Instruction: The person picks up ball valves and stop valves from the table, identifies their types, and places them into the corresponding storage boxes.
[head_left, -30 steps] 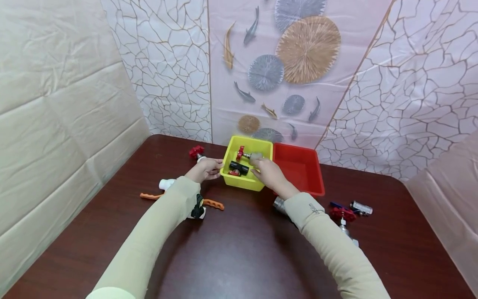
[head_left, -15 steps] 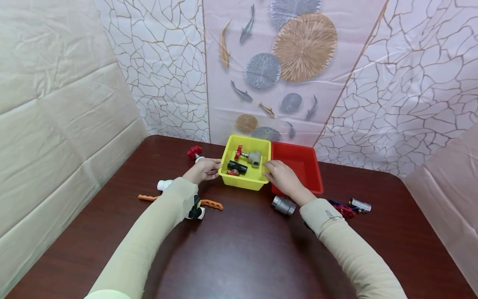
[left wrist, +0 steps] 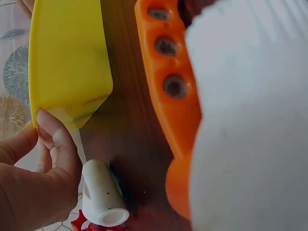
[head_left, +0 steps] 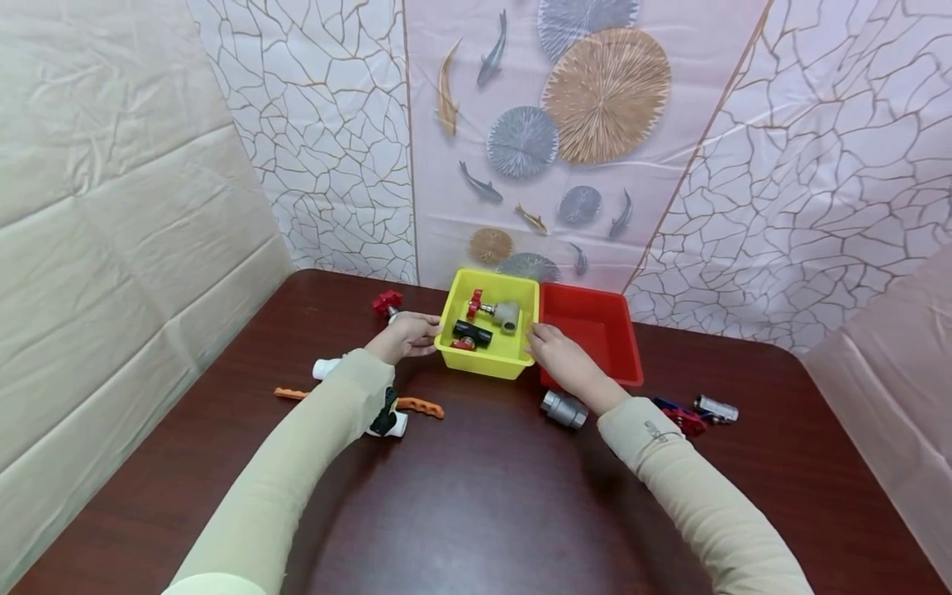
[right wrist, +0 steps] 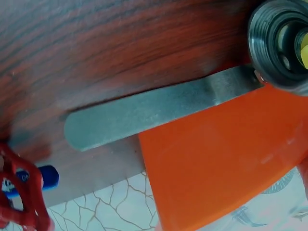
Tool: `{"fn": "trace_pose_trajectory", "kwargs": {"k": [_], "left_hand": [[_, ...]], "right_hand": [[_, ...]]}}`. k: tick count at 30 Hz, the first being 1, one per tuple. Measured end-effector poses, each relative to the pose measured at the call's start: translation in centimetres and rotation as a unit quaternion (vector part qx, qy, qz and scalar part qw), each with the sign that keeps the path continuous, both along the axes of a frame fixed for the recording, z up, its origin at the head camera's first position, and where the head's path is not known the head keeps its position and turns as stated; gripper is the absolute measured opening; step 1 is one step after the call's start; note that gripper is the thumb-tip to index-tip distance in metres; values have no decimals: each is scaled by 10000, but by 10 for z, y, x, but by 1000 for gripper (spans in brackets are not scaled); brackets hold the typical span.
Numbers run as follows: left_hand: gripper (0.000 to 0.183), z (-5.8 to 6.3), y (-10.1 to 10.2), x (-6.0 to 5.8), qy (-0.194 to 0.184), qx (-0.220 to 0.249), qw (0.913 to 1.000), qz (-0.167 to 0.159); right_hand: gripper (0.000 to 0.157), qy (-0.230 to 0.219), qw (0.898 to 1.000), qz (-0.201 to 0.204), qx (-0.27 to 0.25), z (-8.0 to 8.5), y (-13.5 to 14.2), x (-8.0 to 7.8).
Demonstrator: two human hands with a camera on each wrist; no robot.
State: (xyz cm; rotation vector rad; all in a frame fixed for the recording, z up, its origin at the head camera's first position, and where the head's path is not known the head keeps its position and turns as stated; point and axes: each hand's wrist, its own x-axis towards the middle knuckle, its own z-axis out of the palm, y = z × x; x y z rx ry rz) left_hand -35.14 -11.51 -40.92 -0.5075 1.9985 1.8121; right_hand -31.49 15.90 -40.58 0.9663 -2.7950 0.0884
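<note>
A yellow plastic bin (head_left: 487, 364) stands at the back of the table. Its left rim is pinched between thumb and fingers of my left hand (head_left: 409, 335), as the left wrist view shows closely. My right hand (head_left: 561, 355) grips the opposite rim, beside the red bin; the right wrist view does not show its fingers. Inside lie a grey valve (head_left: 508, 316) with a red handwheel and a black tee-shaped valve (head_left: 473, 333) with a red handle. A white valve (left wrist: 103, 192) with a red handwheel lies just by my left hand.
A red bin (head_left: 595, 330) adjoins the yellow one. A metal valve (head_left: 565, 409) with a flat lever (right wrist: 159, 110) lies before it. Valves with red and blue handles (head_left: 680, 417) are farther right. Under my left forearm lie white fittings with orange handles (head_left: 420, 406).
My right hand has withdrawn from the grey valve inside the yellow bin and moved right, onto that bin's right rim. My left hand has stayed at the left rim.
</note>
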Motion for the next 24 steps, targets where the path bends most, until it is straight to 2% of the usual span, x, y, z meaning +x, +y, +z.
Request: {"fn": "trace_pose_trajectory", "kwargs": {"k": [1,3,6,8,13,15,21,24], "left_hand": [[40,12,3,10,12,-61,10000,-36],[41,27,6,23,24,-90,9999,-129],[42,39,8,33,158,-132,9994,-281],[41,37,7,33,400,-240,9980,-433],[37,13,-1,25,952,-597,9900,-853],[38,6,-4,23,1035,-734,9866,-1024],[39,8,-9,24,1417,-1222,9705,-1519],[37,12,-8,23,1691,-1554,9588,-1671]], "right_hand": [[42,-1,10000,12,-2,0,0,0],[42,47,10000,64,47,0,1,0],[43,135,9998,128,98,0,2,0],[42,138,9997,139,109,0,2,0],[44,28,9999,76,75,0,2,2],[44,33,10000,61,70,0,2,2],[44,40,10000,-22,73,-4,0,1],[44,136,9998,-42,108,-5,2,0]]}}
